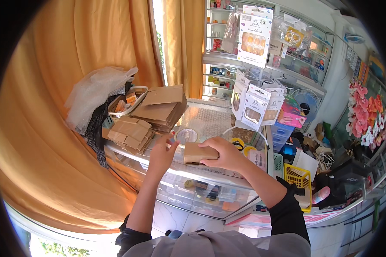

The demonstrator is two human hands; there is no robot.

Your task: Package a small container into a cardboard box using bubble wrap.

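Observation:
My right hand (223,152) grips the right end of a small brown cardboard box (194,154) over the glass counter, with the thumb on its near side. My left hand (163,153) is raised to the left of the box, thumb and fingers apart, and nothing shows between them. Just behind the box, a roll of clear tape (186,135) lies flat on the counter, close to my left fingertips. A stack of folded small cardboard boxes (130,133) lies left of my left hand. Behind that stack are larger flattened cardboard pieces (160,106).
A display stand of boxed press-on nails (252,109) rises at the counter's back right. Bubble wrap (96,93) and a white-rimmed basket (143,96) are at the left, beside the orange curtain (51,128). A yellow plastic basket (297,175) stands to the right.

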